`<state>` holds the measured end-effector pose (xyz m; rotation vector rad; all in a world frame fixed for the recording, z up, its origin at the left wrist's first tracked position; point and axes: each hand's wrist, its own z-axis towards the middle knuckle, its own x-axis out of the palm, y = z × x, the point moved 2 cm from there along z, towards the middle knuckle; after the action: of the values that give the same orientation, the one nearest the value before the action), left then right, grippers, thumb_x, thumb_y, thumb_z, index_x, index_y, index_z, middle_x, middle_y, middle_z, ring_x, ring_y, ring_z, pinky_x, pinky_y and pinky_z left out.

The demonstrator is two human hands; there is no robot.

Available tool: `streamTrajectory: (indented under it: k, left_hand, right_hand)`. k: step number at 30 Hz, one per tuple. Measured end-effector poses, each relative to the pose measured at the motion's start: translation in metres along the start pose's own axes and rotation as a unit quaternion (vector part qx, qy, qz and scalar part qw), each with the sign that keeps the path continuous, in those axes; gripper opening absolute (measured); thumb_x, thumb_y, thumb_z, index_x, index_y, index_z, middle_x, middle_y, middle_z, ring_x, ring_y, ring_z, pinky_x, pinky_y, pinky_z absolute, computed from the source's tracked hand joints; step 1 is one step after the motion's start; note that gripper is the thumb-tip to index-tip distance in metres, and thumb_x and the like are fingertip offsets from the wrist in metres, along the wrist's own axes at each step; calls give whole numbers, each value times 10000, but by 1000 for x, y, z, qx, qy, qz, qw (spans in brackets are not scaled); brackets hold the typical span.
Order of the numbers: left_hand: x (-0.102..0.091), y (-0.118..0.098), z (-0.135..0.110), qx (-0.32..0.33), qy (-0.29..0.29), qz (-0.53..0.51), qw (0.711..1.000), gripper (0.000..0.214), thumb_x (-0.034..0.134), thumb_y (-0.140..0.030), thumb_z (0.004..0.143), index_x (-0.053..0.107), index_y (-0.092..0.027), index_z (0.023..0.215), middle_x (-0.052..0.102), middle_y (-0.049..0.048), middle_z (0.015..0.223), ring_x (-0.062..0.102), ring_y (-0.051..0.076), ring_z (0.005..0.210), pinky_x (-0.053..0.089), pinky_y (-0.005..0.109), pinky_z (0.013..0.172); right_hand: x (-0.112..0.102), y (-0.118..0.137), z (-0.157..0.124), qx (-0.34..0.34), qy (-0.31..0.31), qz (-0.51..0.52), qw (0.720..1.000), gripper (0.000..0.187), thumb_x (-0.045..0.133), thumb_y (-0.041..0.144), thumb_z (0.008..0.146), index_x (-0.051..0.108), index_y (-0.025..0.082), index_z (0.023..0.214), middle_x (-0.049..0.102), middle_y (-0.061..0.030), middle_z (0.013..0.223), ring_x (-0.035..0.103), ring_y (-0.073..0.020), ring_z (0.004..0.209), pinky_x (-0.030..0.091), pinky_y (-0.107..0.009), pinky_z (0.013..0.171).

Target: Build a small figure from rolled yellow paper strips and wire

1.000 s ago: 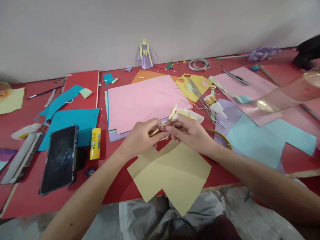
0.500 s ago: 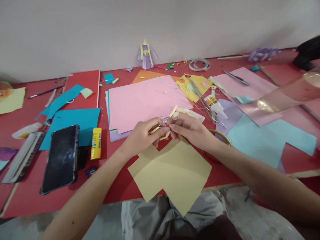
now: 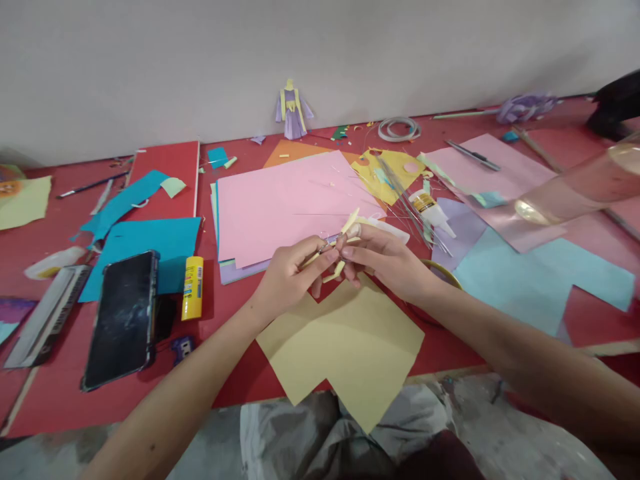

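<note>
My left hand (image 3: 295, 268) and my right hand (image 3: 383, 259) meet over the table with fingertips pinched together. Between them is a small, narrow pale-yellow paper piece (image 3: 352, 219) with a bit of purple and what looks like thin wire. One yellow end sticks up above the right fingers, and another part pokes out below; the middle is hidden by the fingertips. Just under the hands lies a notched sheet of yellow paper (image 3: 345, 347), overhanging the table's front edge. A stack of pink paper (image 3: 285, 200) lies behind the hands.
To the left are a phone (image 3: 123, 320), a yellow glue stick (image 3: 193, 288) and blue paper (image 3: 175, 233). On the right lie a glue bottle (image 3: 431, 211), thin wires (image 3: 400, 183), a cutter knife (image 3: 473, 155) and a clear bottle (image 3: 575, 183). A paper doll (image 3: 291, 113) leans on the wall.
The fingers have shifted slightly around the paper piece, and its upper yellow end has moved a little up and right. Other things on the table stay put.
</note>
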<state>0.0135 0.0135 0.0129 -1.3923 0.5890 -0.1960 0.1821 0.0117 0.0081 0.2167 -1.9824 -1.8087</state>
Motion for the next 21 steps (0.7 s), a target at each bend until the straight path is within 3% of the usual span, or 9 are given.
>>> streamTrajectory:
  k: [3,6,21]
  left_hand:
    - [-2,-1,-1,56,-14,74,996,272,521,-356,960,529,-177,756,545,-68,508,513,49,468,391,163,537]
    - [-2,-2,-2,70,-19,86,994,267,517,-347,964,528,-177,758,551,-72,506,507,41,463,374,150,521]
    - [-3,0,1,1,-4,-47,999,306,533,-399,948,527,-167,749,536,-62,546,543,47,424,410,158,481]
  right_hand:
    - [1,2,-1,-14,2,-35,999,206,659,367,865,584,175,864,605,31,655,568,-78,515,493,-208,476]
    - [1,4,-2,-13,2,-50,999,213,654,377,868,578,177,870,597,38,617,569,-80,491,491,-211,471]
    - [1,1,-2,-17,-2,3,1000,209,602,380,907,602,174,872,589,25,656,559,-85,540,456,-208,487]
